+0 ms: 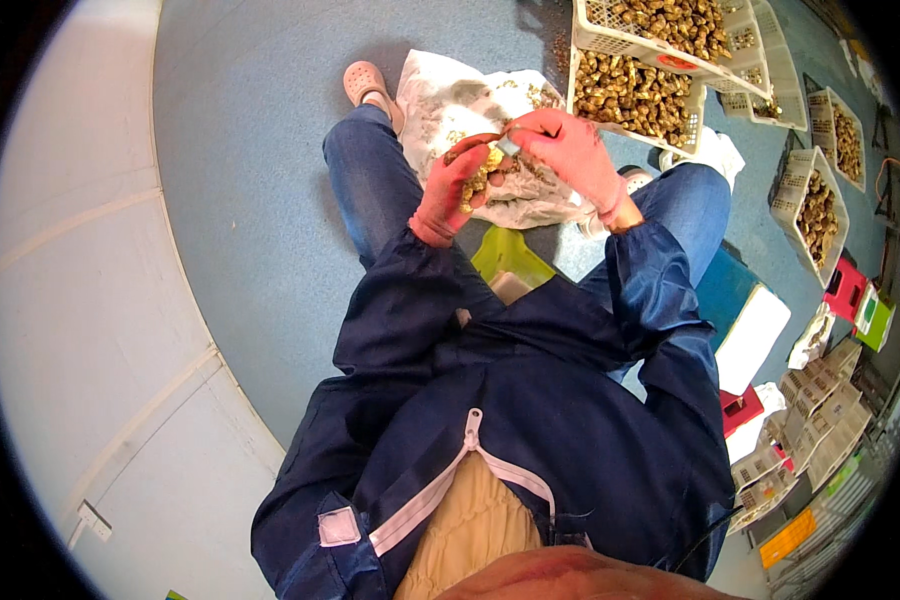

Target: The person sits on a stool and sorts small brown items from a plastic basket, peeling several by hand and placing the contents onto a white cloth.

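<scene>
Blue floor (255, 190), lumpy yellow-brown piece (491, 165) within curled left hand (452, 188), right hand (568, 155) pinching grey tool (509, 146)

Lump (478, 190), 1: partly covered by the fingers of the left hand (452, 192); kind uncertain; grey tool (509, 146), 1: largely hidden by the right hand (575, 155); form too small to tell; scraps (532, 96) on white sack (430, 88): too small to identify; yellow-green plastic object (515, 252), 1: lower part hidden by dark jacket (570, 400); upper crate (595, 38), 1: cut off by the top edge; lower crate (696, 115), 1: partly beneath it; stacked crates (830, 415), lower right: blurred, count uncertain; orange item (788, 538), 1: too blurred to name.
</scene>
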The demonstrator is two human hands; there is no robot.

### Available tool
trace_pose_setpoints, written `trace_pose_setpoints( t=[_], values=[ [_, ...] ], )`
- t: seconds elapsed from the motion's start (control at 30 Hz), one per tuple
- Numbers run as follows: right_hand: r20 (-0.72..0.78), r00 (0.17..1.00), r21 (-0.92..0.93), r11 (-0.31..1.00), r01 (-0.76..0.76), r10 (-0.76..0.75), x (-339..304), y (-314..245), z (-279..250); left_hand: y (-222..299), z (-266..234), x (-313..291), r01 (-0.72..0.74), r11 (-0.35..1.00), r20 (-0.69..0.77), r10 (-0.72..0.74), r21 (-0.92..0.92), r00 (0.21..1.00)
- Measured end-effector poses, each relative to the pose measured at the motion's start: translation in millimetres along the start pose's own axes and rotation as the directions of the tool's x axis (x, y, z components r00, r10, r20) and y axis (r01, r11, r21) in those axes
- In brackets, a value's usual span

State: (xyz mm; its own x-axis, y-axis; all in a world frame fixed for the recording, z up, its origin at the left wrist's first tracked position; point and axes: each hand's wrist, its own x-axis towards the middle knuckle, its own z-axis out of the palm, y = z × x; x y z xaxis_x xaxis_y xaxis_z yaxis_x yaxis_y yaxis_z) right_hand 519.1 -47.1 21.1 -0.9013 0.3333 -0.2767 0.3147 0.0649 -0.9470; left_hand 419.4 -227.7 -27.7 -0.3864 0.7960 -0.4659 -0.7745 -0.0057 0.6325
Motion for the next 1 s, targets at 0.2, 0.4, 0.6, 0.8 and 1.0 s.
trace_pose_setpoints(
  t=[0.2,0.4,0.6,0.8,1.0],
  values=[
    [0.007,1.0,0.076,0.997,-0.011,0.011,0,-4,-3,-4,-11,3,0.015,0.995,0.036,-0.011,-0.095,0.999],
    [0.068,0.997,0.12,0.993,0.016,-0.024,-2,-4,-4,-6,-11,4,0.043,0.989,0.043,-0.038,-0.144,0.998],
    [-0.039,0.999,0.07,0.997,-0.023,0.026,-1,-7,0,-10,-17,5,0.117,0.93,0.182,-0.055,-0.348,0.982],
    [-0.058,0.997,0.083,0.995,0.051,-0.047,2,2,0,-14,-22,9,0.258,0.808,0.332,-0.082,-0.53,0.94],
    [-0.031,0.994,0.072,0.991,0.11,-0.108,-1,1,4,-12,-21,10,0.316,0.735,0.37,-0.096,-0.6,0.924]
  ],
)
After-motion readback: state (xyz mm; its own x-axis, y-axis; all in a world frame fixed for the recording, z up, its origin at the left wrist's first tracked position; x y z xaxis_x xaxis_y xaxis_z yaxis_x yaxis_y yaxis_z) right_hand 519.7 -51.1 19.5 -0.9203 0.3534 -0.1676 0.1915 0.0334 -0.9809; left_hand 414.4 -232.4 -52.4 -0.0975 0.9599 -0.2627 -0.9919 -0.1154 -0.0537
